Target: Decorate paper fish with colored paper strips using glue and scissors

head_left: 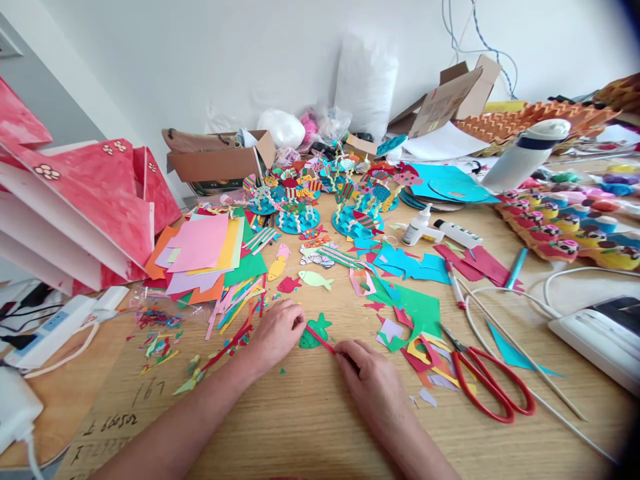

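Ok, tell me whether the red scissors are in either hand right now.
No: the red scissors lie on the table, right of the right hand, which pinches a red paper strip.

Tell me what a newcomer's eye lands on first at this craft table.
At centre front, the left hand and right hand work a thin red strip across a green paper fish. Behind them stands a cluster of blue discs with paper fish. Red-handled scissors lie open on the right.

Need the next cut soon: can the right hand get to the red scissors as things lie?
Probably yes. The red scissors lie flat on the table just beside the right hand, nothing stacked on them, but that hand is pinching a red paper strip.
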Tool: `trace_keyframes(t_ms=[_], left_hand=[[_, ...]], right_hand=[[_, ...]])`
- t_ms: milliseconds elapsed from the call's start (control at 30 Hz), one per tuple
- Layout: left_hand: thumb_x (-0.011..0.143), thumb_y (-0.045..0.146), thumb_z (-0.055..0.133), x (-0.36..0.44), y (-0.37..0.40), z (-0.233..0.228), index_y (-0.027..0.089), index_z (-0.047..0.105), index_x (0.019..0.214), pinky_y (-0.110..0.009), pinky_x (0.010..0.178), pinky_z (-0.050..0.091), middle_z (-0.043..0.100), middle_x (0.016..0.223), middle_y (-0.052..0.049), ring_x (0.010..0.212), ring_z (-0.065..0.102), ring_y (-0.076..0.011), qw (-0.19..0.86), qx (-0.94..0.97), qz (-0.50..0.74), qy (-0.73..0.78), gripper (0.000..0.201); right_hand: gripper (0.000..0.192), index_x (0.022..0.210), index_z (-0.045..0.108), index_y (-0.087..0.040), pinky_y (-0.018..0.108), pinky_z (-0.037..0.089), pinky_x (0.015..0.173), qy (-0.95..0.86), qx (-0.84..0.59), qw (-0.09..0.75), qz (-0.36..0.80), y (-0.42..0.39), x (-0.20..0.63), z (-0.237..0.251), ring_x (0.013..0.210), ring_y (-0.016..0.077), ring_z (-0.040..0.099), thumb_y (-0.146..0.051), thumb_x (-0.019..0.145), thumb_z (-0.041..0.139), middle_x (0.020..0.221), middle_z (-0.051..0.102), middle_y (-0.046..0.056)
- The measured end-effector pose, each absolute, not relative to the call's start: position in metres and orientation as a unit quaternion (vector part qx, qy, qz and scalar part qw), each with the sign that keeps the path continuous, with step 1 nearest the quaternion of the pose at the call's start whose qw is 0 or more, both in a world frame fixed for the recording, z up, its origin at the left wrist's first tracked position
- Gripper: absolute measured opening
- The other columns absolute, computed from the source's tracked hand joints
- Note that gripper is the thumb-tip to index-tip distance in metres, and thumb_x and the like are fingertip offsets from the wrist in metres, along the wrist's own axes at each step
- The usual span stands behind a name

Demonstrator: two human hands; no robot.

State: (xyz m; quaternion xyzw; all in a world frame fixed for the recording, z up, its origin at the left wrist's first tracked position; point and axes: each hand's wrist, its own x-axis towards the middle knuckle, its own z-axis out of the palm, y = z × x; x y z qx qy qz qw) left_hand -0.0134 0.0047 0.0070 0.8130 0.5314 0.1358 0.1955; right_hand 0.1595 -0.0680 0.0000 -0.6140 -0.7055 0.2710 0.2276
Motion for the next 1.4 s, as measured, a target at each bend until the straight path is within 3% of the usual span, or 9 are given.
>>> trace_keyframes(t_ms=[400, 700, 933, 1233, 1400], left_hand=[[0.073, 0.011, 0.043, -0.011, 0.003, 0.005, 0.018, 0.048, 0.062, -0.024, 0.065, 0.035, 0.051, 0.07, 0.0, 0.072, 0.046, -0.0135, 0.169, 0.823, 0.122, 0.529, 0.014], [0.069, 0.008, 0.044, -0.009, 0.003, 0.009, 0.019, 0.047, 0.07, -0.024, 0.064, 0.035, 0.05, 0.072, 0.001, 0.072, 0.046, -0.013, 0.188, 0.813, 0.134, 0.534, 0.011], [0.07, 0.01, 0.045, -0.01, 0.006, 0.009, 0.018, 0.05, 0.065, -0.024, 0.066, 0.035, 0.053, 0.072, 0.001, 0.073, 0.047, -0.0133, 0.195, 0.822, 0.118, 0.522, 0.011], [0.072, 0.009, 0.045, -0.012, 0.007, 0.009, 0.017, 0.054, 0.066, -0.024, 0.063, 0.034, 0.053, 0.071, 0.0, 0.072, 0.047, -0.0135, 0.189, 0.833, 0.104, 0.51, 0.013], [0.071, 0.009, 0.047, -0.014, 0.008, 0.005, 0.017, 0.055, 0.066, -0.024, 0.062, 0.034, 0.053, 0.07, 0.0, 0.071, 0.048, -0.0134, 0.192, 0.834, 0.107, 0.506, 0.012]], right_hand=[[0.024, 0.078, 0.059, -0.02, 0.022, 0.037, 0.062, -0.709, -0.619, 0.211, 0.266, -0.068, 0.159, 0.001, 0.071, 0.014, 0.057, -0.02, 0.084, 0.037, 0.076, 0.062, 0.002], [0.026, 0.078, 0.06, -0.02, 0.022, 0.038, 0.061, -0.722, -0.633, 0.144, 0.239, -0.068, 0.156, 0.007, 0.07, 0.0134, 0.055, -0.019, 0.084, 0.035, 0.077, 0.057, 0.003], [0.024, 0.075, 0.062, -0.02, 0.024, 0.039, 0.067, -0.755, -0.586, 0.18, 0.232, -0.07, 0.171, 0.02, 0.074, 0.0144, 0.053, -0.018, 0.082, 0.039, 0.078, 0.056, 0.004], [0.024, 0.077, 0.066, -0.021, 0.021, 0.033, 0.057, -0.791, -0.56, 0.087, 0.23, -0.037, 0.149, 0.045, 0.068, 0.0129, 0.056, -0.015, 0.082, 0.042, 0.076, 0.059, 0.003], [0.026, 0.081, 0.067, -0.022, 0.019, 0.034, 0.059, -0.802, -0.538, 0.08, 0.248, -0.023, 0.138, 0.04, 0.071, 0.0119, 0.058, -0.011, 0.078, 0.044, 0.077, 0.062, 0.002]])
